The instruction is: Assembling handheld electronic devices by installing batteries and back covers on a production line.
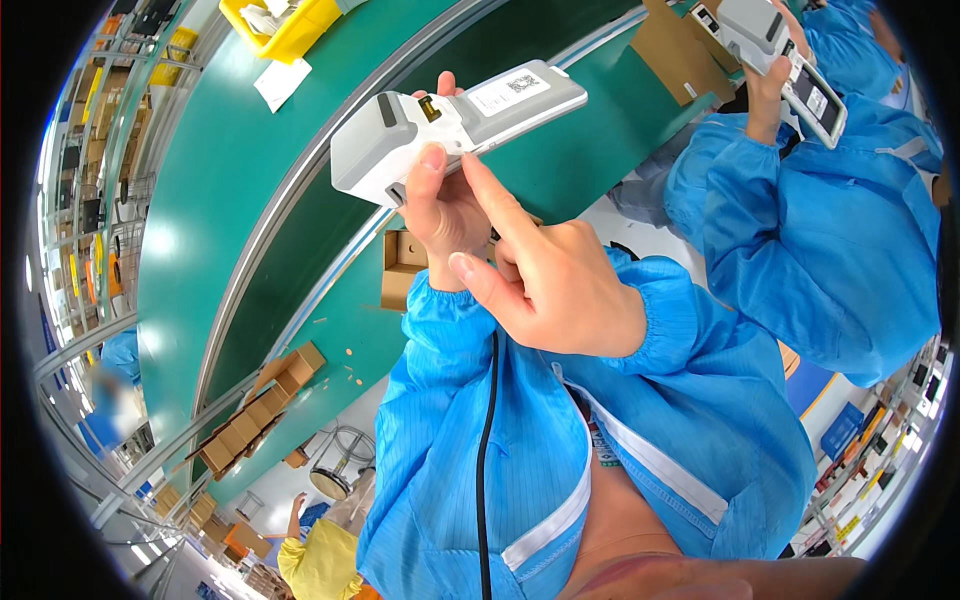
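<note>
A white and grey handheld payment terminal (455, 125) is raised over the green bench, its labelled back facing up. My left hand (445, 205) is wrapped round its middle, thumb on the near side and fingertips showing beyond the far edge. A small dark and yellowish opening shows in its casing near the thick end. My right hand (560, 280) is just below, index finger stretched out with its tip at the terminal's near side edge, beside my left thumb. The right thumb stands apart, the other fingers are curled, and nothing shows in that hand.
A conveyor belt (250, 310) runs along the green bench (190, 230). At the back stands a yellow bin (290, 30) beside a white paper (283, 84). Open cardboard boxes (260, 410) sit along the near edge. To my right, a co-worker (810, 220) holds a similar terminal (815, 100).
</note>
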Demonstrator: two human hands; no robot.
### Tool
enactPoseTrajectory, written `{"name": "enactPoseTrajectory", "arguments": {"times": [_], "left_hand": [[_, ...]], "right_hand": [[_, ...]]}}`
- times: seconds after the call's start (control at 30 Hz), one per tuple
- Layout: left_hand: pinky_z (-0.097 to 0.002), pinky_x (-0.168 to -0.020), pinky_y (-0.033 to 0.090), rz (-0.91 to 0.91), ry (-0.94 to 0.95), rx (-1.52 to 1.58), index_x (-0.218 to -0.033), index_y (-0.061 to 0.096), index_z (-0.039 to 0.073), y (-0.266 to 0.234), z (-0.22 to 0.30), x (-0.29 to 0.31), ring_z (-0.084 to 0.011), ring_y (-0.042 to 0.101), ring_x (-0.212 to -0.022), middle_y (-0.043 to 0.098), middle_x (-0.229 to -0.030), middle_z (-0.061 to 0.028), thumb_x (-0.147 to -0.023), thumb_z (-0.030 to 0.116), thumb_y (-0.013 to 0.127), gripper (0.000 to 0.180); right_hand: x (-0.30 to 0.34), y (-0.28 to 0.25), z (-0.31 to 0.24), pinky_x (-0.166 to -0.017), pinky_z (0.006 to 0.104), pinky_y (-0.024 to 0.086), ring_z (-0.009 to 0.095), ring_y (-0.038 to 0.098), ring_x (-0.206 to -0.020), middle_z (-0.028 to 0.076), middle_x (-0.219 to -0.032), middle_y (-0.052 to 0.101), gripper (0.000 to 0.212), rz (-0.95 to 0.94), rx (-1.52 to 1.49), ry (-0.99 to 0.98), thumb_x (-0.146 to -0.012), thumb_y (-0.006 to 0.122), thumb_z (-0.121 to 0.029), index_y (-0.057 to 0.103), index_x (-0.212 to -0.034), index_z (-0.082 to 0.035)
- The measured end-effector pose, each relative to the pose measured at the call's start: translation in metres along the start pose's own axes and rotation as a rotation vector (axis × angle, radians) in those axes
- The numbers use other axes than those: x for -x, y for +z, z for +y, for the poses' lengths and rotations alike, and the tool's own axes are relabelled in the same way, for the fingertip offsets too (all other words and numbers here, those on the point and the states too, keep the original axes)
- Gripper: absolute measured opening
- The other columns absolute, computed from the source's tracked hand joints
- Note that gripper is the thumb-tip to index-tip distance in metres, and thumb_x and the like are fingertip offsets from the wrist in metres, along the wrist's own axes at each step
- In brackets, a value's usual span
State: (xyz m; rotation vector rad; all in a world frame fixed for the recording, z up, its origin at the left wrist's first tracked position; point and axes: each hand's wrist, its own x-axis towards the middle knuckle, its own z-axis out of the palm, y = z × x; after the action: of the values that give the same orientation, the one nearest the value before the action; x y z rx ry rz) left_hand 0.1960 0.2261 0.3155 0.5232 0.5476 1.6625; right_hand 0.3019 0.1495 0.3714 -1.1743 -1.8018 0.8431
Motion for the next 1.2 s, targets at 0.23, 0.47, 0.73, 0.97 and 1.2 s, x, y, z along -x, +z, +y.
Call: {"name": "enactPoseTrajectory", "arguments": {"times": [0.23,0.47,0.73,0.97,1.2], "left_hand": [[-0.0510,-0.118,0.048,0.013,-0.021,-0.014,-0.148,0.047,0.003,-0.008,0.000,-0.001,-0.0347,0.048,-0.148,0.059,-0.142,-0.0179,-0.088,0.022,0.068,0.066],[-0.0496,-0.117,0.050,0.011,-0.079,0.021,-0.148,0.048,0.005,-0.010,0.002,0.004,-0.0347,0.050,-0.146,0.053,-0.151,-0.0258,-0.087,0.023,0.069,0.067],[-0.0497,-0.120,0.047,0.015,-0.052,0.014,-0.149,0.047,0.002,-0.014,0.003,0.004,-0.0360,0.050,-0.146,0.056,-0.147,-0.0238,-0.088,0.021,0.067,0.066],[-0.0504,-0.121,0.046,0.035,-0.013,0.017,-0.146,0.049,0.001,-0.008,0.005,0.003,-0.0373,0.051,-0.146,0.059,-0.139,-0.0155,-0.088,0.021,0.067,0.064],[-0.0516,-0.122,0.045,0.008,0.009,-0.008,-0.148,0.049,0.002,-0.010,0.008,0.004,-0.0371,0.053,-0.143,0.060,-0.141,-0.0168,-0.087,0.023,0.069,0.068]], "right_hand": [[0.001,0.003,0.003,-0.048,0.0364,0.042,0.022,0.055,-0.046,0.009,-0.057,0.055,0.081,0.031,0.006,-0.015,-0.096,0.074,-0.016,0.033,-0.160,0.012],[0.005,0.005,0.004,-0.048,0.0361,0.042,0.021,0.056,-0.046,0.009,-0.057,0.056,0.082,0.026,-0.011,-0.023,-0.096,0.074,-0.017,0.032,-0.160,0.012],[0.009,0.001,0.004,-0.047,0.0341,0.041,0.019,0.054,-0.043,0.008,-0.054,0.054,0.082,0.026,-0.019,-0.011,-0.096,0.075,-0.017,0.032,-0.161,0.011],[0.008,-0.002,0.004,-0.047,0.0330,0.040,0.018,0.052,-0.042,0.007,-0.053,0.053,0.081,0.028,-0.039,-0.013,-0.097,0.075,-0.015,0.033,-0.161,0.010],[0.017,-0.010,0.010,-0.058,0.0300,0.044,0.015,0.057,-0.059,0.008,-0.072,0.061,0.057,0.160,-0.221,0.049,-0.096,0.072,-0.010,0.053,-0.146,0.007]]}}
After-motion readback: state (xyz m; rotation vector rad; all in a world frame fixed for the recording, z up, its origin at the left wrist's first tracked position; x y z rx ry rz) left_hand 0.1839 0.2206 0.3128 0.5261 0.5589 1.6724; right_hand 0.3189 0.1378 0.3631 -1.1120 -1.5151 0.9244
